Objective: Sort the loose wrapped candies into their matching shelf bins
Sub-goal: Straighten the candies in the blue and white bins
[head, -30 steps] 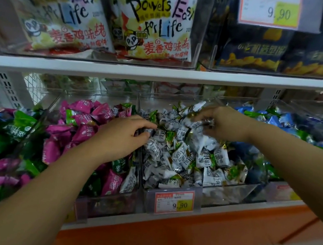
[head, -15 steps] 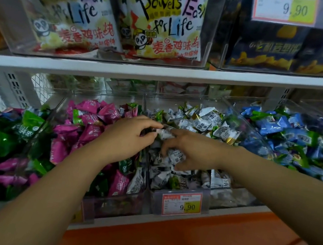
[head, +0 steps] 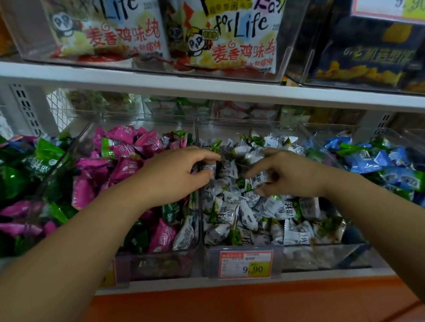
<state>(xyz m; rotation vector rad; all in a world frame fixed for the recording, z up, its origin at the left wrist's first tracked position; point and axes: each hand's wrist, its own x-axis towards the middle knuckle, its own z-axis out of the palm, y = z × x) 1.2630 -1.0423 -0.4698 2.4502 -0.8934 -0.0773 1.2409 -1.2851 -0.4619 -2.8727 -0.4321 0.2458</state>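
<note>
Right hand (head: pixel 289 177) lifted; it and left hand (head: pixel 174 174) each pinch white candies (head: pixel 258 180) above bin (head: pixel 301 256).

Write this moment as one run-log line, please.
left hand pinches white wrapped candy | right hand grips another white wrapped candy | both above clear plastic middle bin

White-wrapped candies (head: pixel 250 214) fill the clear middle bin (head: pixel 328 257) at the shelf's front edge. Pink candies (head: pixel 124 168) fill the left bin (head: pixel 154 264), one stray white candy (head: pixel 184 234) among them.

The lower shelf (head: pixel 325 278) carries clear bins (head: pixel 323 256) of green candies (head: pixel 0 187), pink candies (head: pixel 124 168), white candies (head: pixel 247 214) and blue candies (head: pixel 368 162).
</note>
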